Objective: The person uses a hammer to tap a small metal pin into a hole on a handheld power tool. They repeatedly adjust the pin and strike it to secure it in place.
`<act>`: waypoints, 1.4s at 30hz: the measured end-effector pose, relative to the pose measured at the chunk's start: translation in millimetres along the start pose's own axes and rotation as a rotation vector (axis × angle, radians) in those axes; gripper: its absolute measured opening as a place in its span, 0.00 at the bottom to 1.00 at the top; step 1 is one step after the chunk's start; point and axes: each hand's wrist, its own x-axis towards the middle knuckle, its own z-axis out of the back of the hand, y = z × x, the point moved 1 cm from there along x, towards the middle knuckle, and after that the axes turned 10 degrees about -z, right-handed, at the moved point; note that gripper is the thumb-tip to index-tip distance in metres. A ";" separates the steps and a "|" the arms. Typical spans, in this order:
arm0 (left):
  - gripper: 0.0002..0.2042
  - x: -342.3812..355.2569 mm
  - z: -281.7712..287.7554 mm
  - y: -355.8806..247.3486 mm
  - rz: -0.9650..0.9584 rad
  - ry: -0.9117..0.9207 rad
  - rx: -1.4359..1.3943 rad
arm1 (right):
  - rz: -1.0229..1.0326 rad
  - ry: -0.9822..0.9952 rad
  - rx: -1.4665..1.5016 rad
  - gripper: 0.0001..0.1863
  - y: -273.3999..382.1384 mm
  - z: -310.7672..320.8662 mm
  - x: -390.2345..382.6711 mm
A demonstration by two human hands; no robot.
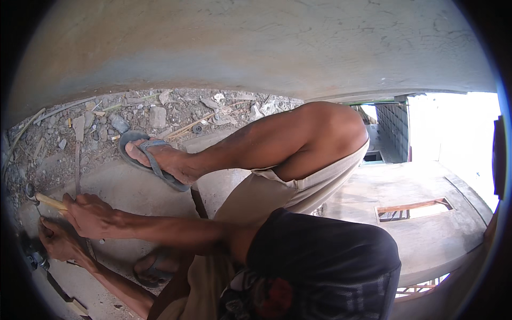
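My right hand (92,216) is closed around the pale wooden handle of a hammer (50,202). Its dark head is at the far left, just above my other hand. My left hand (60,242) is low beside it, fingers pinched. A thin, dark nail (38,210) seems to stand up from those fingertips, close under the hammer head; the picture rim makes it small and blurred. A narrow strip of wood (78,168) runs beneath both hands, over a grey slab (125,194).
Rubble (101,117) with stones and sticks lies along a plastered wall (256,53). My sandalled foot (168,162) and bent knee (338,128) are beside my right arm. A dark object with knobs (36,258) sits by my left hand. A panel with a framed opening (413,210) stands at right.
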 end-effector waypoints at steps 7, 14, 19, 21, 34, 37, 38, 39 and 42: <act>0.14 -2.9 27.8 -12.2 -0.246 -0.034 -0.005 | -0.001 0.108 0.021 0.18 14.0 0.5 13.4; 0.05 -0.6 23.6 -50.5 -0.241 -0.118 -0.249 | -0.127 0.039 -0.012 0.17 16.0 52.3 20.6; 0.05 -9.2 31.2 -32.4 -0.129 -0.103 -0.321 | -0.092 0.059 -0.168 0.19 17.0 39.3 19.8; 0.05 -15.3 32.3 -36.8 -0.106 -0.097 -0.331 | -0.092 0.086 -0.175 0.19 13.3 39.7 18.3; 0.04 0.8 46.6 -47.2 0.270 0.065 -0.548 | 0.081 0.088 -0.320 0.17 -2.9 35.5 21.6; 0.04 3.6 47.2 -44.2 0.208 0.073 -0.527 | 0.022 0.101 -0.333 0.18 4.2 37.5 21.9; 0.04 3.8 45.3 -43.9 0.153 0.063 -0.489 | 0.014 0.086 -0.309 0.18 4.3 38.3 21.7; 0.03 3.1 42.7 -43.3 0.099 0.053 -0.450 | 0.007 0.072 -0.284 0.18 4.3 39.0 21.4; 0.03 3.3 41.3 -43.6 0.030 0.043 -0.407 | 0.033 0.025 -0.308 0.18 0.1 40.4 22.5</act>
